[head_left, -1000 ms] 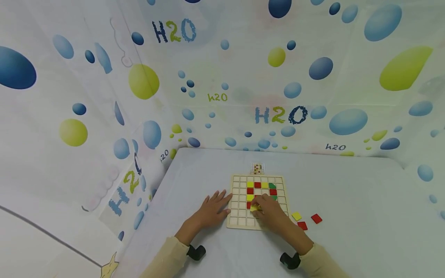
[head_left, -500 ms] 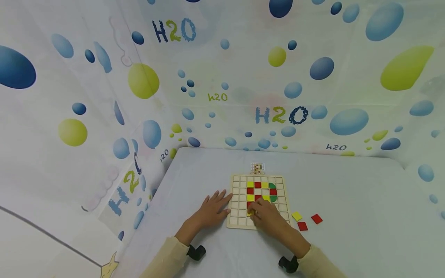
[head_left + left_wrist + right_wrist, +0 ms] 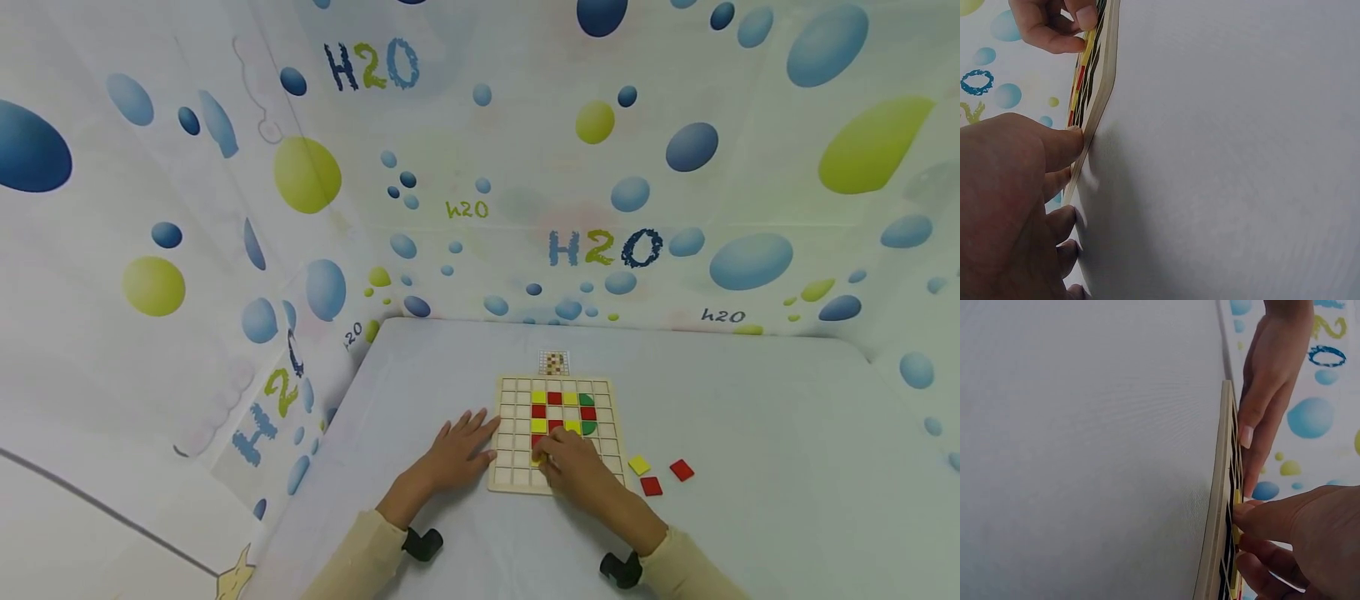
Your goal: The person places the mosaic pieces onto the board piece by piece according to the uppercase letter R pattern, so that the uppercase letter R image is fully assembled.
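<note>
A square wooden grid board [image 3: 513, 477] lies on the white table, with red, yellow and green tiles set in several of its cells. My left hand [image 3: 456, 458] rests flat at the board's left edge, fingers spread and fingertips touching the rim. Over the lower middle of the board, my right hand [image 3: 576, 468] pinches a yellow square tile [image 3: 537, 462] between thumb and fingers, down at a cell below a red tile. Part of that tile is hidden by the fingers. The right wrist view shows the thumb [image 3: 1266, 519] against yellow at the board's surface.
A small printed pattern card [image 3: 554, 362] lies just beyond the board's far edge. Right of the board are a loose yellow tile [image 3: 639, 465] and two red tiles, one nearer [image 3: 651, 486] and another farther right [image 3: 682, 470]. A patterned curtain stands behind the table.
My right hand has moved slightly left and down with the yellow tile, bringing it to the cell below the red tile; since half a second ago it stays there. The left hand has not moved.
</note>
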A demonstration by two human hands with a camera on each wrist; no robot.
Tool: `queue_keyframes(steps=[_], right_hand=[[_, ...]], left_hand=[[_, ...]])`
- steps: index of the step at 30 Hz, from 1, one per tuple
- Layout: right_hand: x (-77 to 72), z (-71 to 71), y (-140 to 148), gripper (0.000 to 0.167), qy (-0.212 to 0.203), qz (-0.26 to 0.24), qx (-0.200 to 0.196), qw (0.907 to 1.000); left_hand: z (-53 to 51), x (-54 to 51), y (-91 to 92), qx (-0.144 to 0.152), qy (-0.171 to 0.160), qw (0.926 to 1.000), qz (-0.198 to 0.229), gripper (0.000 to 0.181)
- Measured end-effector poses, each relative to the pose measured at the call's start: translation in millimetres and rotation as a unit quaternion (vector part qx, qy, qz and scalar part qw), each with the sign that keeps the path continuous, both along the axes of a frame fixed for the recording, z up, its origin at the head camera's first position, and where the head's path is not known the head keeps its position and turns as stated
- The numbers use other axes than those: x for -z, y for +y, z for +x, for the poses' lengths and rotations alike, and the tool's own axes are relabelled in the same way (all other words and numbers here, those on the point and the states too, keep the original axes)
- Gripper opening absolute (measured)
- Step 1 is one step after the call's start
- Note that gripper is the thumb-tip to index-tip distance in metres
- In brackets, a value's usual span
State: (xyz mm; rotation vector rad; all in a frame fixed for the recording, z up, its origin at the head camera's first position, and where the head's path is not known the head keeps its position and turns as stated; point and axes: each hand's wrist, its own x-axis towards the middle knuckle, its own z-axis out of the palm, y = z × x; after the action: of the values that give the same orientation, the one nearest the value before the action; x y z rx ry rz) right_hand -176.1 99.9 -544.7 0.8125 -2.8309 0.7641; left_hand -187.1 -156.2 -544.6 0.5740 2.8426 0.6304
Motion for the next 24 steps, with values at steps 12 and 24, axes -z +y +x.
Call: queue_keyframes(steps=[12,24], right_hand=[[-1.9,0.1,-0.1,0.013,0.001,0.001,0.013,0.9999],[-20.3,3.0,71.7,0.033,-0.075,0.014,0.11,0.9911]], left_hand=[[-0.8,-0.2,-0.1,0.0,0.0,1.0,0.001,0.061],[-0.2,-1.8,0.3,-0.003,-0.001,1.0,-0.008,0.061]])
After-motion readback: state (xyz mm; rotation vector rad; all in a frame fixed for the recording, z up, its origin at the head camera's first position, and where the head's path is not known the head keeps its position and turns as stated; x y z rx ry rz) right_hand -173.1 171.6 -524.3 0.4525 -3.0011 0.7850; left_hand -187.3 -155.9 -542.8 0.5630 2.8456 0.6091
